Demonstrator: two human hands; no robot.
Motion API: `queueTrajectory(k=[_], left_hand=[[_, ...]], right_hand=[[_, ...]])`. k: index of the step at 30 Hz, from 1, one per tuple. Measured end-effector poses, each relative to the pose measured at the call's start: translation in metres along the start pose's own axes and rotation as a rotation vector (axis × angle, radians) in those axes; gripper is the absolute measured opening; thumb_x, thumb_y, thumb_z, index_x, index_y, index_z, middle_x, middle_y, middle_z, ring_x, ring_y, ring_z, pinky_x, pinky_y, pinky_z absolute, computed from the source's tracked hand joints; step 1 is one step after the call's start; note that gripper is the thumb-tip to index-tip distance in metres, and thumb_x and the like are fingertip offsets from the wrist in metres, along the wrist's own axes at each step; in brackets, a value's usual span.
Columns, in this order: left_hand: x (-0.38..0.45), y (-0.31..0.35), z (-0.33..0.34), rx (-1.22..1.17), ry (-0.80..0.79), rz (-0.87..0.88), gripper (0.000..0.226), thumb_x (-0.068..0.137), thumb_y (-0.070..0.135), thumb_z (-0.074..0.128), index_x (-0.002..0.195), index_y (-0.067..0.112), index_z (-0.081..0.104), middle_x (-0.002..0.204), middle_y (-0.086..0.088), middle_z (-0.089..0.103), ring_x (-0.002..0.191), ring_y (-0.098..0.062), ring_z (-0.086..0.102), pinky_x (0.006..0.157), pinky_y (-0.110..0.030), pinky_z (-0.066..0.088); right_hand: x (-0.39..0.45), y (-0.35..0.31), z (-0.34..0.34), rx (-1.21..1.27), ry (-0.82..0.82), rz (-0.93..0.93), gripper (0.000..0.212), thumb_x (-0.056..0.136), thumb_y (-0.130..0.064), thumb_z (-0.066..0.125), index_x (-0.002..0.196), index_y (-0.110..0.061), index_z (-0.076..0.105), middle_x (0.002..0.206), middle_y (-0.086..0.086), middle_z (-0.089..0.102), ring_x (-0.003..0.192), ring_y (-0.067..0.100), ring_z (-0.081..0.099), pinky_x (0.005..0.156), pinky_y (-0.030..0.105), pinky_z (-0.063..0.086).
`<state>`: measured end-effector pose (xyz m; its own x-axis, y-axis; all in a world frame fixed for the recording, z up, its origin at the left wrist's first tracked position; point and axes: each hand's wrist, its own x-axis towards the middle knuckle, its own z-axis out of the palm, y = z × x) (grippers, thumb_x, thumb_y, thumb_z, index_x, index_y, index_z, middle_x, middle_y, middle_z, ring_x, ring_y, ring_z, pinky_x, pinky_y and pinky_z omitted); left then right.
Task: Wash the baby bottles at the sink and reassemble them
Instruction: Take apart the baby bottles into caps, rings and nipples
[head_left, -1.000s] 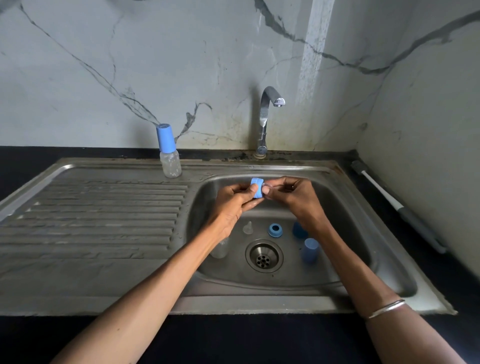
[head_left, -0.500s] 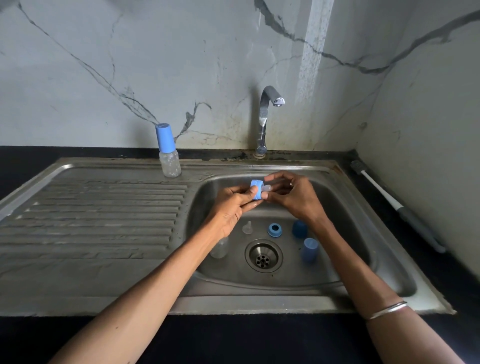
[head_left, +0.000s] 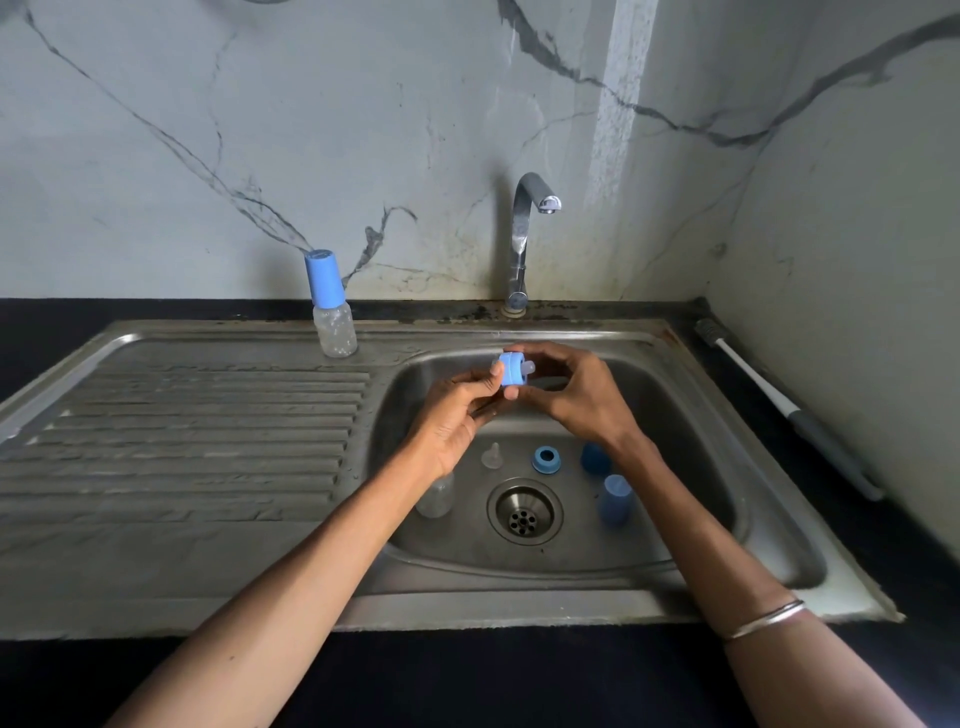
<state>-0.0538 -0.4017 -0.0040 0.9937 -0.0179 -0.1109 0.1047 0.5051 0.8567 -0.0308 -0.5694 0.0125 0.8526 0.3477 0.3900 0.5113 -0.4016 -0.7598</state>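
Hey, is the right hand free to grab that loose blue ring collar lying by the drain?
Probably not yet: the right hand and left hand both hold a blue collar with clear teat. Nothing covers the blue ring collar.

A home kitchen, sink corner. A stainless steel sink (head_left: 769, 525) w/ a ribbed drainboard (head_left: 197, 431) is set into a black bench (head_left: 467, 675), and a chrome gooseneck tap (head_left: 522, 234) rises behind the basin. The walls (head_left: 208, 130) are pale marble-look panels w/ dark veins — grime shows along the joint where they meet the bench. Household items sit about: a capped baby bottle (head_left: 330, 306) on the sink's back edge, loose blue bottle parts (head_left: 546, 459) in the basin, a long-handled brush (head_left: 779, 400) against the right wall — domestic, not commercial.
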Motion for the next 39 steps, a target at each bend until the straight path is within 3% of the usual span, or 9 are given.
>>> queueTrajectory(k=[7,11,15,20,23,25,29,33,39], left_hand=[[0.005,0.005,-0.009,-0.095,0.013,-0.002,0.013,0.091,-0.008,0.059,0.098,-0.003,0.068,0.098,-0.016,0.074,0.095,-0.023,0.072,0.085,-0.030,0.060],[0.004,0.007,-0.012,-0.062,-0.042,-0.047,0.029,0.084,-0.011,0.065,0.114,-0.010,0.063,0.109,-0.024,0.072,0.098,-0.029,0.073,0.078,-0.030,0.061],[0.004,0.009,-0.012,0.062,-0.093,-0.054,0.020,0.077,-0.011,0.071,0.092,0.000,0.064,0.099,-0.021,0.073,0.093,-0.029,0.074,0.079,-0.030,0.061],[0.002,0.006,-0.009,0.162,-0.150,-0.037,0.042,0.083,-0.014,0.066,0.121,0.002,0.065,0.112,-0.021,0.072,0.098,-0.029,0.073,0.086,-0.030,0.060],[0.007,-0.001,-0.014,0.413,-0.102,0.036,0.030,0.084,-0.005,0.070,0.111,0.007,0.072,0.111,-0.012,0.074,0.101,-0.021,0.073,0.094,-0.031,0.057],[0.012,-0.006,-0.020,0.724,-0.028,0.116,0.026,0.082,0.009,0.079,0.107,0.014,0.076,0.104,0.001,0.077,0.099,-0.011,0.072,0.095,-0.027,0.054],[0.025,-0.020,-0.027,1.189,0.024,0.224,0.023,0.075,0.012,0.086,0.097,0.014,0.077,0.092,0.003,0.076,0.082,0.000,0.069,0.079,-0.017,0.055],[0.035,-0.039,-0.025,1.407,-0.002,0.163,0.019,0.068,0.012,0.091,0.079,0.014,0.076,0.074,0.009,0.071,0.066,0.005,0.063,0.059,-0.006,0.045],[0.051,-0.061,-0.034,1.654,-0.082,0.041,0.023,0.067,0.005,0.088,0.086,0.009,0.076,0.087,-0.007,0.074,0.082,-0.016,0.071,0.070,-0.026,0.054]], right_hand=[[0.001,0.000,-0.013,0.044,0.028,0.067,0.051,0.080,-0.031,0.079,0.128,-0.029,0.062,0.116,-0.010,0.068,0.104,-0.003,0.063,0.086,0.009,0.049],[0.003,0.000,-0.019,0.027,0.034,0.106,0.052,0.080,-0.034,0.078,0.129,-0.030,0.061,0.118,-0.012,0.067,0.105,-0.005,0.060,0.080,0.007,0.046],[0.003,-0.003,-0.021,0.021,0.022,0.109,0.048,0.082,-0.031,0.077,0.127,-0.031,0.062,0.113,-0.019,0.064,0.104,-0.015,0.053,0.079,0.004,0.036],[0.004,-0.001,-0.022,0.010,0.015,0.110,0.047,0.082,-0.033,0.076,0.127,-0.030,0.062,0.118,-0.014,0.066,0.109,-0.003,0.059,0.083,0.011,0.041],[0.004,0.004,-0.030,-0.050,0.053,0.176,0.050,0.081,-0.032,0.078,0.127,-0.029,0.062,0.119,-0.009,0.065,0.105,0.005,0.061,0.085,0.020,0.048],[0.004,0.011,-0.033,-0.180,0.015,0.234,0.049,0.080,-0.030,0.078,0.126,-0.027,0.062,0.116,-0.009,0.064,0.102,0.003,0.058,0.080,0.016,0.046],[-0.001,0.031,-0.024,-0.439,-0.124,0.288,0.043,0.079,-0.028,0.078,0.118,-0.023,0.061,0.114,-0.002,0.065,0.089,0.000,0.054,0.074,0.013,0.040],[-0.002,0.044,-0.016,-0.532,-0.235,0.357,0.040,0.075,-0.023,0.082,0.109,-0.022,0.061,0.100,-0.006,0.061,0.081,0.002,0.053,0.072,0.017,0.041],[0.004,0.073,0.011,-0.690,-0.482,0.477,0.041,0.072,-0.015,0.083,0.110,-0.016,0.067,0.111,0.005,0.069,0.099,0.020,0.065,0.089,0.034,0.053]])
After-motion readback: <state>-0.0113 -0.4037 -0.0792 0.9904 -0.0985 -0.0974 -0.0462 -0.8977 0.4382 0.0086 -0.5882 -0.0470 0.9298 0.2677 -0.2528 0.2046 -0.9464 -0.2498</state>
